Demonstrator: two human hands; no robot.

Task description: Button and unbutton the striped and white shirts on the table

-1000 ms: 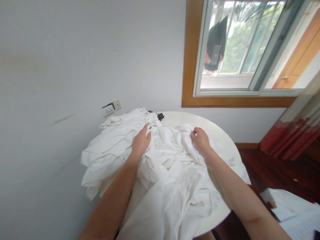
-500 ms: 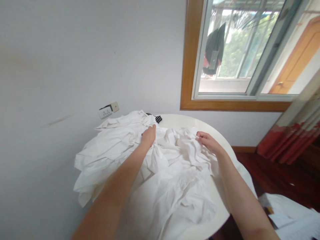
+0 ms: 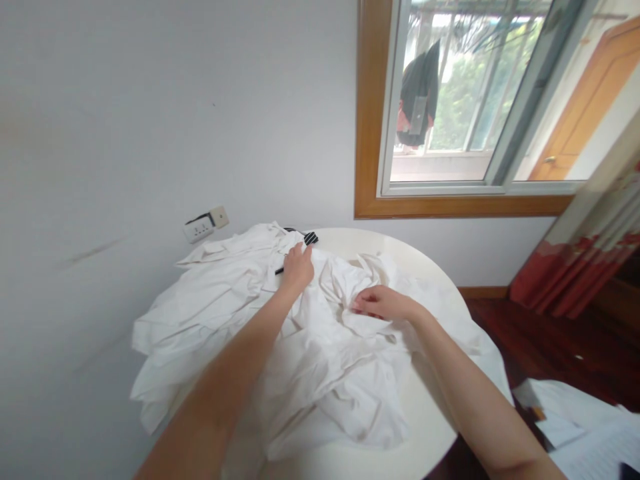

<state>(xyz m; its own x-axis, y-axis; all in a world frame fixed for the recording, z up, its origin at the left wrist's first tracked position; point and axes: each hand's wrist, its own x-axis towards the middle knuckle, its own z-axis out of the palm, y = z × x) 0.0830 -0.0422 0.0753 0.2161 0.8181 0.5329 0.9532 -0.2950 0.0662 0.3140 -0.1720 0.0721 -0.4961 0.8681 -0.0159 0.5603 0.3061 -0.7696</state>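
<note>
A crumpled white shirt (image 3: 335, 393) spreads over a round white table (image 3: 400, 247). My left hand (image 3: 299, 268) is at the shirt's far left part, its fingers bent down and closed on the cloth. With its fingertips pinched together, my right hand (image 3: 384, 304) grips a fold near the shirt's middle. Left of my left hand lies a heap of white garments (image 3: 200, 300), overlapping the shirt. Just beyond that hand is a black-and-white striped piece (image 3: 311, 238). A small black strip (image 3: 279, 271) shows beside my left hand; what it belongs to is hidden.
The wall with a power socket (image 3: 200, 228) borders the table's left and far sides. A wood-framed window (image 3: 367, 120) is beyond it, with a curtain (image 3: 545, 280) at the right. White papers or packages (image 3: 575, 413) lie low at the right, above the dark red floor (image 3: 490, 320).
My right hand has moved left and nearer to me, bringing cloth inward and bunching the shirt. My left hand stays at about the same place on the cloth. The view has shifted slightly.
</note>
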